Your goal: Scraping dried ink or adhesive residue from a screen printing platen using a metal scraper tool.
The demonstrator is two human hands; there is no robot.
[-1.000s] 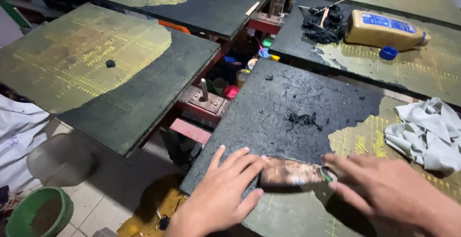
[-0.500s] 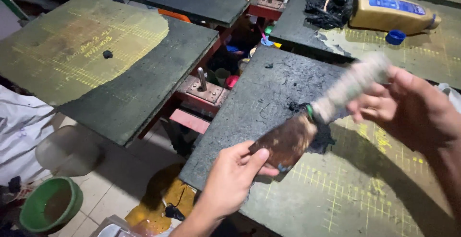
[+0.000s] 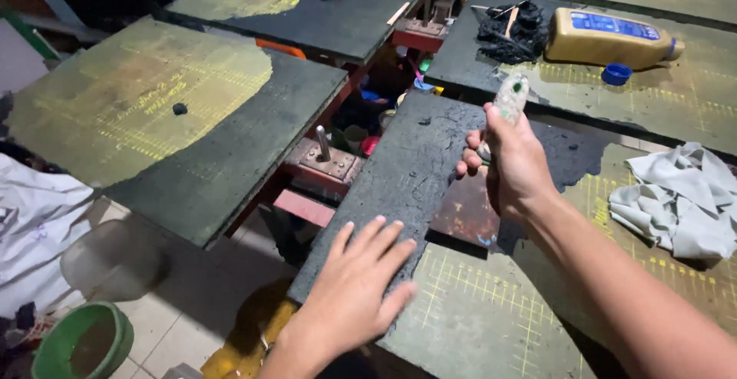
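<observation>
Wide shot first: flat printing boards fill the view, each a dark slab with yellow-green grid lines showing where the black coating has worn off. The nearest board (image 3: 430,195) runs under both hands, its upper half crusted with black, its lower half bare grid. The big board on the left (image 3: 153,118) carries one small black blob near its middle.

On to the right hand (image 3: 513,166): it's clenched round the handle of a broad scraper (image 3: 470,209), pale paint-smeared handle pointing up and away, rusty blade angled down so its edge meets the board just where black crust gives way to grid. That steep tilt looks like a way to put the edge hard to the surface.

The left hand (image 3: 361,291) is released, fingers spread, palm low over the near corner of the same board, seemingly bracing it; it holds nothing.

A crumpled grey rag (image 3: 679,199) lies to the right on the grid, within easy reach.

Packages now: on the far board a tan plastic bottle (image 3: 610,37) lies on its side, blue rectangular label facing up, its blue cap (image 3: 615,74) off and sitting just beside it. A clump of black scrapings (image 3: 510,30) sits left of the bottle. Down at floor level, bottom left, a green bucket (image 3: 80,341).
</observation>
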